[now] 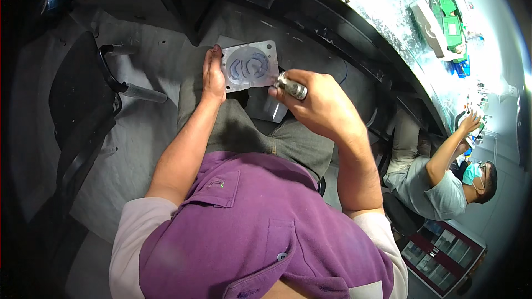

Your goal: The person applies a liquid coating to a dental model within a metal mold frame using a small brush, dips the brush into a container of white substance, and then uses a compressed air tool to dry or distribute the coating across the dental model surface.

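Plate (249,65) in L hand (213,77), cyl. tool (292,87) in R hand (321,98).

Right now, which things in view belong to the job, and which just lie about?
In use:
Pale-grey squarish metal plate with blue markings, in the left hand
Silver cylindrical tool, in the right hand

Lying about:
Black chair with armrests
Maroon-framed cabinet

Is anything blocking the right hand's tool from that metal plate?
Nothing visible. The right hand holds the silver tool beside the lower right corner of the metal plate; the left hand holds the left edge.
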{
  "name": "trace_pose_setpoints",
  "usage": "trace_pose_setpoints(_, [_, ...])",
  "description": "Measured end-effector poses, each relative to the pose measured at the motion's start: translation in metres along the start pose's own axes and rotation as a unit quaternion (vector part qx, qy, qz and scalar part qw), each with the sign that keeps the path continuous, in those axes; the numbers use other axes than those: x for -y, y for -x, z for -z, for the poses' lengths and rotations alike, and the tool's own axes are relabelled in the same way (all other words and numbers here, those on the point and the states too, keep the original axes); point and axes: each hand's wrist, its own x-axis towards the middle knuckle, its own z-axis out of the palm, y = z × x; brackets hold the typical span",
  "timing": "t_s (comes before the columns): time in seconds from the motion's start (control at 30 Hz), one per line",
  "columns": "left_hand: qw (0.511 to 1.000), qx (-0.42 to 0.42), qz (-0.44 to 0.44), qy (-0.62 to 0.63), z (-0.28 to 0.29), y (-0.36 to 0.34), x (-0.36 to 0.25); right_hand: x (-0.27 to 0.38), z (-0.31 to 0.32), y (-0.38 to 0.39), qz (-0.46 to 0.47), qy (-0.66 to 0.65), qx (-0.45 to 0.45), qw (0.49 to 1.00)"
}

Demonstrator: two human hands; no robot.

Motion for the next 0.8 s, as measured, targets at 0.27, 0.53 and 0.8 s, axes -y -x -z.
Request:
trace_pose_setpoints(0.27, [1.0,-0.003,0.022,-0.003,-0.003,0.0,-0.002,-0.004,-0.005,0.004,-0.012,0.022,-0.042,0.999])
trace_pose_setpoints(0.53, [1.0,-0.004,0.017,0.001,0.001,-0.004,0.002,-0.005,-0.005,0.009,-0.012,0.014,-0.05,0.999])
trace_pose_setpoints(0.8, [1.0,0.004,0.028,0.006,0.002,-0.002,-0.002,-0.01,-0.005,0.013,-0.014,0.013,-0.022,1.0])
